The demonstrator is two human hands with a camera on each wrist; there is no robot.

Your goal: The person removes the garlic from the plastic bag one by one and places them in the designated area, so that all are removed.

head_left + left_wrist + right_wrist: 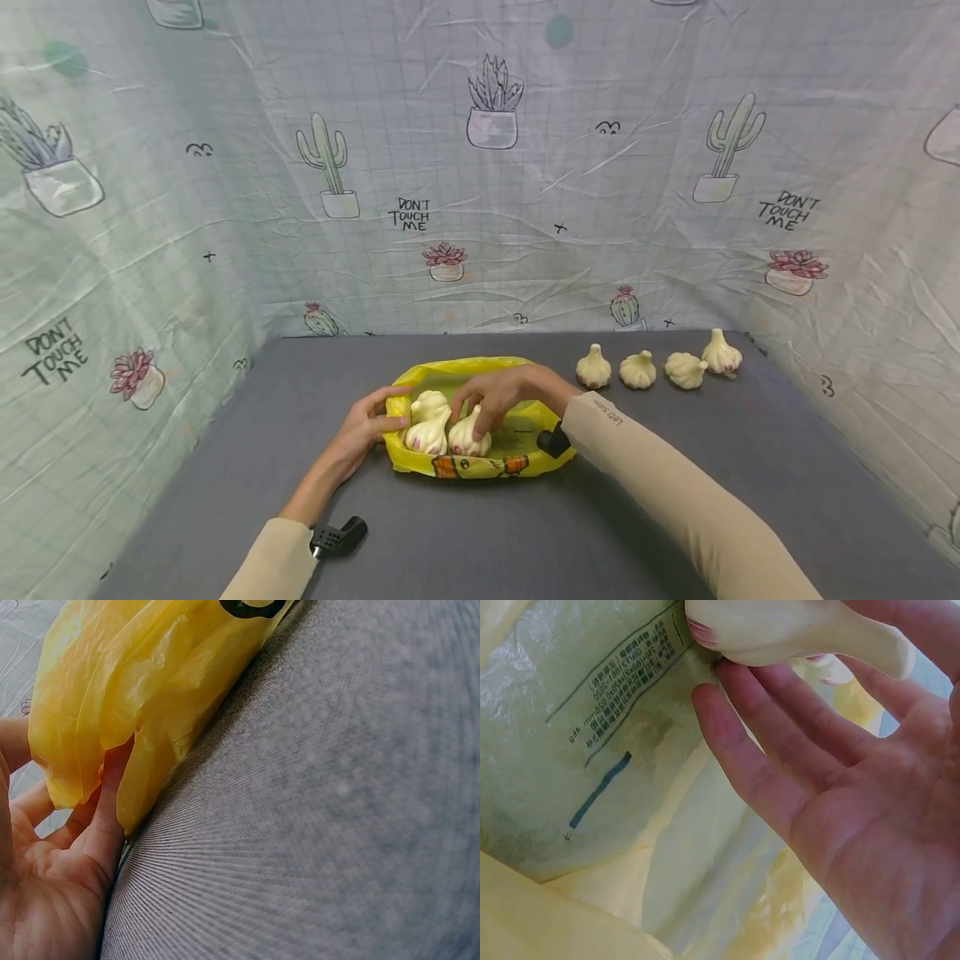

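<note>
A yellow plastic bag lies on the table with its mouth spread wide and rolled low. My left hand grips its left rim between thumb and fingers; in the left wrist view the folded yellow plastic hangs around those fingers. Inside the bag, my right hand holds a garlic bulb by its upper part. The right wrist view shows this bulb between thumb and fingers, over the bag's printed inside. Two more garlic bulbs, one behind and one in front, sit at the bag's left end.
To the right of the bag, several garlic bulbs stand in a row on the grey table: one at the near left, the last at the back right. A patterned cloth hangs behind and at both sides.
</note>
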